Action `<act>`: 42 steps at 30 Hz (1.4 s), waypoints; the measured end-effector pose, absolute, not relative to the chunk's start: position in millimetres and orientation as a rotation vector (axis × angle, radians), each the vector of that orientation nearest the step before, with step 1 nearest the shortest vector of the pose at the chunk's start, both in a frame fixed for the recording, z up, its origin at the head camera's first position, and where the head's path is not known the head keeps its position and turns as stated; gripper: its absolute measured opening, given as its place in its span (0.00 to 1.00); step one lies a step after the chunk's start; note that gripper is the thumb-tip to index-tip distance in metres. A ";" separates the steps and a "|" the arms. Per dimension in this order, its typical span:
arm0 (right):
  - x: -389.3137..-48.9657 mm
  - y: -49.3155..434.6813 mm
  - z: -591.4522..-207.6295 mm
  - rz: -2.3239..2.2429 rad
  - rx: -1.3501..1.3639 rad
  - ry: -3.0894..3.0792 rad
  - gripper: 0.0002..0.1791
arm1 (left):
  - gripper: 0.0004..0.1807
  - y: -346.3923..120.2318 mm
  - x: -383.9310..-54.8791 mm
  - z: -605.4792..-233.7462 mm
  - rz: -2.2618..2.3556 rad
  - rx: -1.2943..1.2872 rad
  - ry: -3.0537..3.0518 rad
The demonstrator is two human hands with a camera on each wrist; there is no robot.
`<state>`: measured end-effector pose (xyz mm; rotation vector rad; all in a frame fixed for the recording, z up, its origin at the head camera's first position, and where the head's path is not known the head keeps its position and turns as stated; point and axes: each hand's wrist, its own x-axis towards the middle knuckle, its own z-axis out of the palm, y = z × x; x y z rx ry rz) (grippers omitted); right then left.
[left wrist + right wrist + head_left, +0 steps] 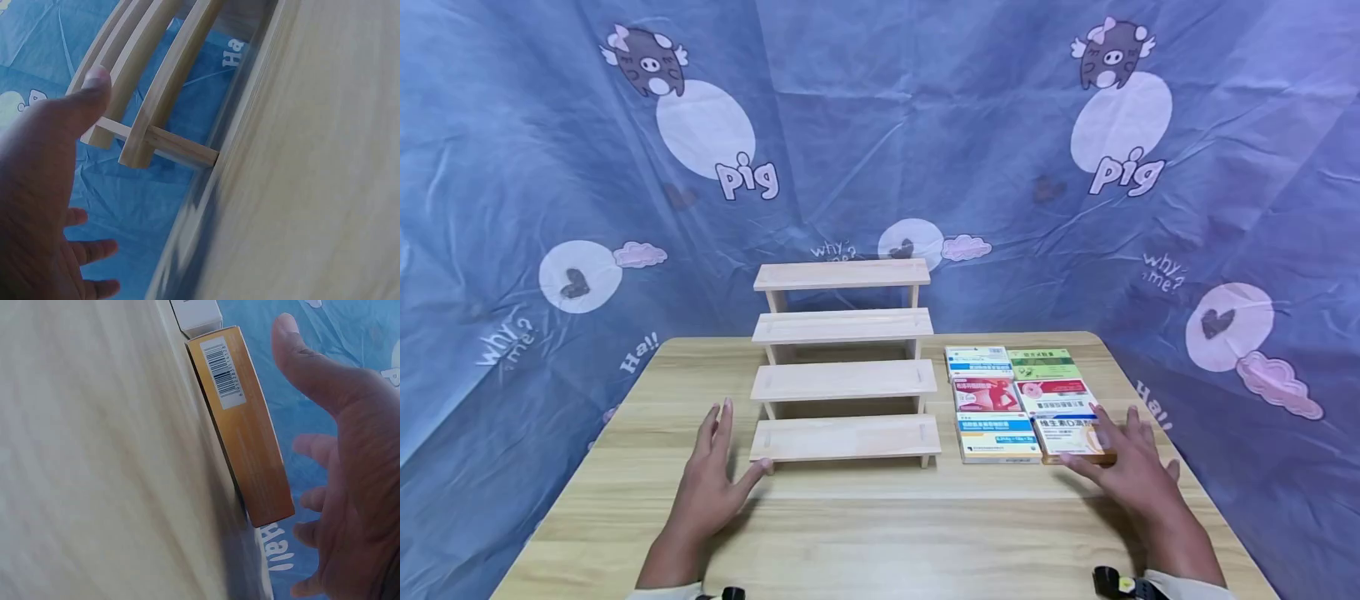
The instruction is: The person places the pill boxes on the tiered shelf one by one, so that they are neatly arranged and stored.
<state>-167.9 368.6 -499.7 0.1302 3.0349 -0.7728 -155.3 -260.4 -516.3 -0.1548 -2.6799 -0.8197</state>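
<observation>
A four-step wooden display rack [846, 437] stands at the middle of the table, its shelves bare. My left hand [711, 487] is spread beside the rack's lower left corner, thumb tip right at the lowest shelf's end in the head view. To the right of the rack lie several medicine boxes in two columns. My right hand [1131, 467] hovers with fingers spread over the near right box [1067, 437], white on top with an orange side [244, 431] that bears a barcode. Beside it lies a blue, white and yellow box [997, 437]. Neither hand holds anything.
Behind these are a red box [987, 395], a red-and-white box [1052, 397], a green box [1043, 364] and a blue-and-white box [977, 362]. A blue curtain [850, 125] with pig prints surrounds the wooden table [880, 542] at the back and sides.
</observation>
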 end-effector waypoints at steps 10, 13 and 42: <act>-169.4 375.8 -503.2 -0.808 0.131 2.971 0.70 | 0.60 -257.4 -166.4 -532.9 -1.236 -0.293 -2.505; -169.9 378.5 -504.0 -0.822 0.118 2.967 0.68 | 0.57 -255.2 -171.2 -535.7 -1.371 -0.298 -2.470; -173.2 386.8 -503.2 -0.865 0.148 2.929 0.59 | 0.57 -245.2 -198.9 -536.7 -1.647 -0.330 -2.342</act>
